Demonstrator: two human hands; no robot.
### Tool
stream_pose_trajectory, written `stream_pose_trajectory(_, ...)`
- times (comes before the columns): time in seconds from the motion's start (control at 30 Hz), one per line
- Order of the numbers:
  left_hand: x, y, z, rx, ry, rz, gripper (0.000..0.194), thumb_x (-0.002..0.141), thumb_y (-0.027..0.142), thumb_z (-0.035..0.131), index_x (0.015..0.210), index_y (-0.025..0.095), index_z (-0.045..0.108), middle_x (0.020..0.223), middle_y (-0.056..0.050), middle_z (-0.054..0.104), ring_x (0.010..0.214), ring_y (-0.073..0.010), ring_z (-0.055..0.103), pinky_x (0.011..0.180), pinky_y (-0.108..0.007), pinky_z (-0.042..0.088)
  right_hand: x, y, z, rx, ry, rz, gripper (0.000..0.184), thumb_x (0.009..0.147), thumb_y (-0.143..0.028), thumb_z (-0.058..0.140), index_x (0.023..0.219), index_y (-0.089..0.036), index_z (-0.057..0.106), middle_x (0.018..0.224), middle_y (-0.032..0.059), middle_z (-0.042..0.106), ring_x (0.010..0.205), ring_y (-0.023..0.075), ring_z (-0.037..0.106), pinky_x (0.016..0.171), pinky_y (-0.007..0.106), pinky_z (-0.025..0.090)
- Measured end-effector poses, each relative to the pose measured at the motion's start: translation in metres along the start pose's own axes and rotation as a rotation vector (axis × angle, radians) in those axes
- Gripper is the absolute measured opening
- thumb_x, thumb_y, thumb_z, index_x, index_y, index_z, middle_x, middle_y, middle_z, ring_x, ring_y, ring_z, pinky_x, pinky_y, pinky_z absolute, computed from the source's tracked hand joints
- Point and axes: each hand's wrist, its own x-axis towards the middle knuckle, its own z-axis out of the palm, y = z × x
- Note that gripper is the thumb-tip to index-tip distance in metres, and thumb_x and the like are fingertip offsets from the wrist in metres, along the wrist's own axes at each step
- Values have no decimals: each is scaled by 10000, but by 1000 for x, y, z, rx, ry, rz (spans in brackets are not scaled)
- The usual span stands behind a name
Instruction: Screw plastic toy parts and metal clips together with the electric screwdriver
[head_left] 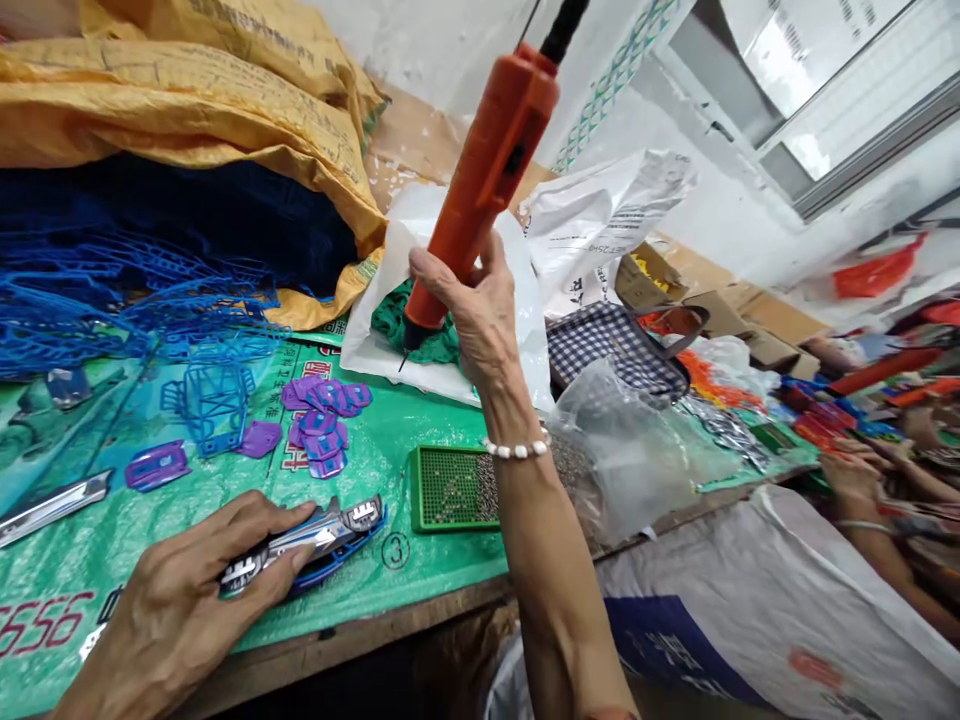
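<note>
Screwdriver (480, 190), orange electric type, gripped in my right hand (480, 310) near the nose, fingers wrapped closed. Long axis runs tilted: bit down-left over the green cloth (427, 335), cord end up-right. My left hand (172, 600) pins the silver-and-blue part (315, 540) flat on the bench (442, 575), fingers pressed on top, part lying left-right. To do it well: I'd bring the bit upright over the part, keep the left hand clamping. Screw tray (450, 487) sits just beside my right wrist; purple pieces (322, 420) further out.

My head camera looks forward and down, close over my green woven plastic table cover (420, 440).
</note>
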Motion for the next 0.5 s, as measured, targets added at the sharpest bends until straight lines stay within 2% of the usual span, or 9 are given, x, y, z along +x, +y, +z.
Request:
stream_pose_trajectory(0.07, 1, 0, 0, 20, 38, 13, 258, 945, 449, 641, 1169, 345, 718, 985, 37, 762, 837, -155, 767, 708, -182, 591, 3, -5, 7, -75, 9, 6, 525, 820, -409, 779, 1226, -176, 542, 1027, -33, 720, 876, 82, 695, 778, 217, 570)
stream_pose_trajectory(0.13, 1, -1, 1, 21, 48, 26, 266, 947, 457, 634, 1175, 343, 709, 971, 38, 768, 802, -154, 770, 683, -184, 591, -1, -11, 5, -122, 39, -11, 425, 836, -408, 762, 1142, -192, 563, 972, -48, 698, 820, 71, 681, 734, 205, 564)
stream_pose_trajectory(0.23, -2, -1, 3, 14, 20, 14, 283, 927, 482, 660, 1177, 359, 706, 961, 59, 773, 782, -151, 773, 679, -182, 585, -20, -17, -8, -116, 50, -50, 470, 756, -438, 837, 1063, -227, 551, 924, -36, 679, 773, 116, 684, 703, 273, 598)
stream_pose_trajectory(0.3, -5, 0, 4, 21, 12, -58, 298, 922, 524, 659, 1171, 370, 714, 982, 66, 769, 803, -156, 769, 695, -193, 577, -38, -21, -20, -102, 66, -16, 509, 711, -422, 870, 1048, -252, 528, 881, -31, 678, 713, 142, 682, 651, 305, 604)
stream_pose_trajectory(0.4, -7, 6, 6, 21, 32, -171, 331, 936, 605, 602, 1127, 370, 735, 983, 68, 763, 813, -161, 755, 722, -213, 561, -65, -21, -36, 3, 115, 52, 462, 731, -343, 822, 1058, -269, 504, 768, -50, 653, 547, 147, 649, 513, 303, 558)
stream_pose_trajectory(0.5, -8, 9, 7, 1, 41, -191, 348, 932, 630, 592, 1101, 369, 749, 977, 70, 771, 812, -163, 751, 728, -215, 559, -87, -13, -47, 7, 222, 52, 424, 746, -312, 796, 1067, -260, 524, 709, -70, 634, 490, 145, 631, 472, 297, 526)
